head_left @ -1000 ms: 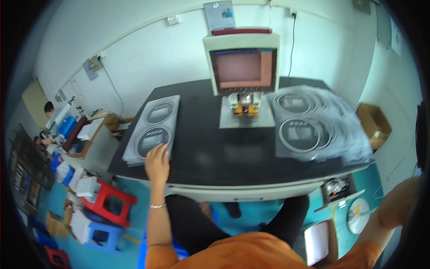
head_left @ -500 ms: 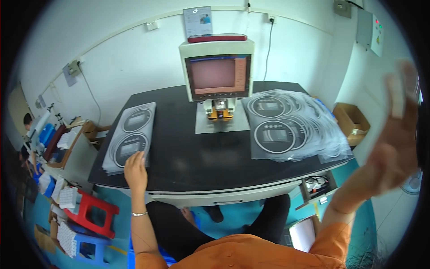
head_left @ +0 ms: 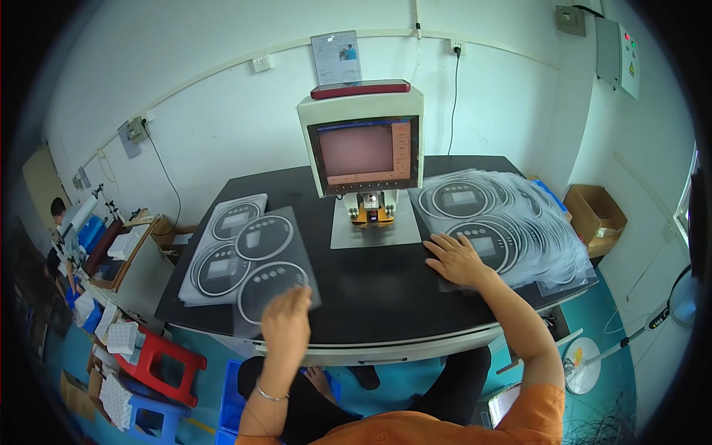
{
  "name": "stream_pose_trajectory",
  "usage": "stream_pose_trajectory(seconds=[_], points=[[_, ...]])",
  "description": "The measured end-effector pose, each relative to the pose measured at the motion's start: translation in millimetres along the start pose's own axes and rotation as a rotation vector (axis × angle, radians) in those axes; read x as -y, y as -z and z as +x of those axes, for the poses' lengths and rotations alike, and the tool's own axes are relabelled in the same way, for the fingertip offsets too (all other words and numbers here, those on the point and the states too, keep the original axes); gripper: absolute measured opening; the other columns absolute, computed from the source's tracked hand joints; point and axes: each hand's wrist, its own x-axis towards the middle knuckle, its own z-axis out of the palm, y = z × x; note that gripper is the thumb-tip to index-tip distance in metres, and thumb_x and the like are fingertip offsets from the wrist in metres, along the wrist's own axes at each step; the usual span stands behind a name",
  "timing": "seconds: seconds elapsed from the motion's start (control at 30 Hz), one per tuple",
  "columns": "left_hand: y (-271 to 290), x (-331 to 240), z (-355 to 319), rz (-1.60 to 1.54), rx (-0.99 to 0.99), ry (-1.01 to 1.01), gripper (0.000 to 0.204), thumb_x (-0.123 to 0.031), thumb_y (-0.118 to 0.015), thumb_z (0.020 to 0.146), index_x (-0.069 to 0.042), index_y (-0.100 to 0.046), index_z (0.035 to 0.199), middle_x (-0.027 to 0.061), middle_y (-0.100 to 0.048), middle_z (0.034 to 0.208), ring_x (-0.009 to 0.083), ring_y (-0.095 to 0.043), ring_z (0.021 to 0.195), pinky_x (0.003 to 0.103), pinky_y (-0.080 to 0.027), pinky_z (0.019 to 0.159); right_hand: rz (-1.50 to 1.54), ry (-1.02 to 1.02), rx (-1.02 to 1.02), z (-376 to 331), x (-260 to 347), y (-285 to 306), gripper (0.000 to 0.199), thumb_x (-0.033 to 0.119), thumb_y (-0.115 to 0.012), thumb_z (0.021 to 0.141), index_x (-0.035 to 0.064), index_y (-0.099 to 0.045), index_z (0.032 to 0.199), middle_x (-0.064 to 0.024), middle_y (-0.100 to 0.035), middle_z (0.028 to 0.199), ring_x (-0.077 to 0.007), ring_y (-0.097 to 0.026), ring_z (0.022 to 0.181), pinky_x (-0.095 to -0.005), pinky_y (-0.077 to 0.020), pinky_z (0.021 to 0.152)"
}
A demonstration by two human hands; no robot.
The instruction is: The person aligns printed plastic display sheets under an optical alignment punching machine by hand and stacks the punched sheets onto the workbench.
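Observation:
My left hand (head_left: 288,319) is closed on the lower edge of a clear plastic panel sheet (head_left: 276,254) printed with two white-ringed dials. That sheet partly overlaps the left pile of similar sheets (head_left: 215,268) and sits slanted over the black table. My right hand (head_left: 458,259) rests flat with fingers apart on the near left corner of the larger, fanned-out right pile of sheets (head_left: 530,222). Between the piles stands a white machine with a screen (head_left: 361,152). Its yellow-tipped head (head_left: 372,213) is above a metal plate (head_left: 348,236).
A red flat device (head_left: 361,89) lies on top of the machine. Beyond the right table edge is a cardboard box (head_left: 593,215). Red and blue stools (head_left: 167,363) stand at the left on the floor. At far left a person (head_left: 59,211) works by another bench.
My left hand has drawn a sheet off the left pile toward the right. My right hand has come down from the raised position at far right onto the right pile.

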Motion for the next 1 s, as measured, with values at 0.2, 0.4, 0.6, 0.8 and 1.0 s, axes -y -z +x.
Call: stream_pose_trajectory(seconds=[0.2,0.4,0.6,0.8,1.0], points=[[-13.4,-58.1,-24.9,-0.06,0.144,-0.139,0.032,-0.008,-0.067,0.084,-0.005,-0.071,0.116,0.0112,-0.07,0.118,0.0272,-0.065,0.108,0.039,-0.052,0.09,0.038,0.075,-0.006,-1.9,-30.2,22.5,0.05,0.044,-0.054,0.098,0.0116,-0.058,0.136,-0.0113,-0.056,0.142,-0.0292,-0.05,0.135,-0.0534,-0.0369,0.109],[-19.5,-81.6,-22.5,-0.161,0.268,-0.207,0.034,-0.008,-0.064,0.091,-0.008,-0.068,0.124,0.0133,-0.064,0.128,0.0326,-0.058,0.12,0.046,-0.047,0.101,0.241,0.029,-0.181,69.9,-2.8,33.1,0.036,0.027,-0.072,0.085,0.0068,-0.068,0.115,-0.0133,-0.067,0.117,-0.034,-0.064,0.109,-0.0474,-0.0516,0.091],[-17.4,-85.2,-22.6,-0.211,0.351,-0.203,0.041,-0.004,-0.059,0.09,-0.008,-0.066,0.13,0.0171,-0.062,0.133,0.0369,-0.057,0.124,0.052,-0.045,0.104,0.328,-0.129,-0.163,74.1,21.2,-10.3,0.025,0.02,-0.066,0.089,0.0113,-0.069,0.112,-0.0104,-0.069,0.109,-0.0317,-0.065,0.108,-0.0447,-0.0543,0.085],[-26.9,-88.2,-19.2,-0.229,0.351,-0.214,0.041,-0.005,-0.059,0.09,-0.008,-0.066,0.13,0.0169,-0.062,0.133,0.037,-0.057,0.124,0.053,-0.045,0.104,0.339,0.05,-0.156,64.2,22.7,-15.5,0.016,0.016,-0.065,0.089,0.0099,-0.07,0.103,-0.0071,-0.068,0.108,-0.0303,-0.064,0.103,-0.0434,-0.0542,0.086],[-26.3,-96.0,-16.2,-0.165,0.342,-0.217,0.041,-0.006,-0.061,0.09,-0.009,-0.066,0.13,0.0162,-0.062,0.132,0.0365,-0.057,0.122,0.051,-0.045,0.103,0.289,0.041,-0.095,62.0,25.2,-8.7,0.021,0.014,-0.066,0.089,0.006,-0.068,0.108,-0.0093,-0.066,0.114,-0.0314,-0.063,0.109,-0.0431,-0.0528,0.091]])
